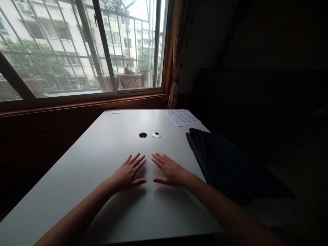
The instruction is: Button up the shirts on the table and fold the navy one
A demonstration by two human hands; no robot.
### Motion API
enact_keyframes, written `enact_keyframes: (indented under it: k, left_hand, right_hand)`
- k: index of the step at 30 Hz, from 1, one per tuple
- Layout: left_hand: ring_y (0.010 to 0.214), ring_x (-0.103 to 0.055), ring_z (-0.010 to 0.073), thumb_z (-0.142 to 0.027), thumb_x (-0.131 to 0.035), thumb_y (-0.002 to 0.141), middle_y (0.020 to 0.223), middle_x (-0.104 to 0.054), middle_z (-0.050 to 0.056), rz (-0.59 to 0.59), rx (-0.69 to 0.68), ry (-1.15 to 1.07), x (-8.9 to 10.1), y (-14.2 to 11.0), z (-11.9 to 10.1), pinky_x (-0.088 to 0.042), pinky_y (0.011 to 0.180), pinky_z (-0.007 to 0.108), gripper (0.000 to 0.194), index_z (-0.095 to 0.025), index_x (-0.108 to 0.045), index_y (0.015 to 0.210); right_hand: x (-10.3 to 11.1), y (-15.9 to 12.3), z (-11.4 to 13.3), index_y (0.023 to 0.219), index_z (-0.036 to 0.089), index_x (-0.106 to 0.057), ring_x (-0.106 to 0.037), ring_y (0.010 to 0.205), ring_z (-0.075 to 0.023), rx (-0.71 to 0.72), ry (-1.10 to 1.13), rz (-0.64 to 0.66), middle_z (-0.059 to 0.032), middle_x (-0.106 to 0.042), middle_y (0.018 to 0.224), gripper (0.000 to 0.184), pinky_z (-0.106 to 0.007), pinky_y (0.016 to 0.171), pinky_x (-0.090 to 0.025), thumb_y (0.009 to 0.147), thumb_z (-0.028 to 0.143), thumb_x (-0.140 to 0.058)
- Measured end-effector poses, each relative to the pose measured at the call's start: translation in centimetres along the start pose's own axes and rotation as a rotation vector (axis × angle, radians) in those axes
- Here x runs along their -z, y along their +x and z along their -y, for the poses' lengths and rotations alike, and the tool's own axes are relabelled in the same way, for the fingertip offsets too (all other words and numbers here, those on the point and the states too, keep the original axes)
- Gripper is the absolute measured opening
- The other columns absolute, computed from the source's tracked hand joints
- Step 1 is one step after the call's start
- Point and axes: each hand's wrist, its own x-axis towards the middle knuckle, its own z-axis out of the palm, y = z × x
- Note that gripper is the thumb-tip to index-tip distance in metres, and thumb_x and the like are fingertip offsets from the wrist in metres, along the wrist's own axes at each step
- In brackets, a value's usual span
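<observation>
Both of my hands are held palm down at the middle of the white table (84,160), thumbs pointing at each other with a small gap between. My left hand (129,174) has its fingers spread and holds nothing. My right hand (170,171) is likewise stretched out and bare. Shadows lie under them; I cannot tell whether the palms touch the surface. Beyond the fingertips are a round dark hole (142,135) in the tabletop and, to its right, a round white cover (156,135) with a dark opening.
Dark folded cloth (225,160) lies over the table's right edge. Printed paper sheets (183,117) rest at the far right corner, a yellow sticky note (116,112) at the far left. Behind stand a barred window (114,58) and a tied curtain (176,61).
</observation>
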Motion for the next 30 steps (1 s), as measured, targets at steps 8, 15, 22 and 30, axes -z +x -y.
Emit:
enact_keyframes:
  k: [8,15,22,30]
  left_hand:
    - [0.151,-0.015,0.0335,-0.072,-0.038,0.092,0.163,-0.02,0.013,0.067,0.025,0.002,-2.4,2.1,-0.3,-0.009,0.122,0.055,0.086,-0.021,-0.017,0.158]
    - [0.152,-0.01,0.0327,-0.076,-0.031,0.091,0.165,-0.012,0.009,0.113,0.062,0.035,-2.4,2.0,-0.3,-0.007,0.123,0.054,0.09,-0.021,-0.012,0.159]
    - [0.152,-0.012,0.0326,-0.076,-0.033,0.09,0.164,-0.012,0.009,0.089,0.042,0.02,-2.9,1.9,0.2,-0.008,0.123,0.053,0.09,-0.025,-0.006,0.159]
    - [0.152,-0.012,0.0332,-0.077,-0.031,0.09,0.164,-0.009,0.008,0.095,0.036,0.037,-3.1,1.9,0.4,-0.011,0.123,0.055,0.091,-0.026,-0.003,0.159]
  right_hand:
    - [-2.1,1.1,-1.2,0.158,0.013,-0.018,-0.01,0.152,-0.0296,0.001,-0.001,0.061,-0.0136,-0.013,0.164,0.095,-0.048,0.124,-0.008,0.09,0.076,-0.036]
    - [-2.4,1.0,-1.4,0.159,0.018,-0.015,-0.007,0.153,-0.0282,-0.006,0.023,0.078,-0.0098,-0.01,0.165,0.092,-0.047,0.124,-0.004,0.091,0.076,-0.034]
    - [-2.7,1.0,-1.7,0.159,0.02,-0.013,-0.005,0.153,-0.0277,-0.015,0.033,0.084,-0.0082,-0.006,0.166,0.093,-0.047,0.124,-0.003,0.09,0.077,-0.033]
    - [-2.3,1.0,-1.4,0.159,0.02,-0.014,-0.007,0.153,-0.0291,-0.022,0.047,0.091,-0.0083,-0.006,0.165,0.091,-0.049,0.124,-0.005,0.091,0.076,-0.036]
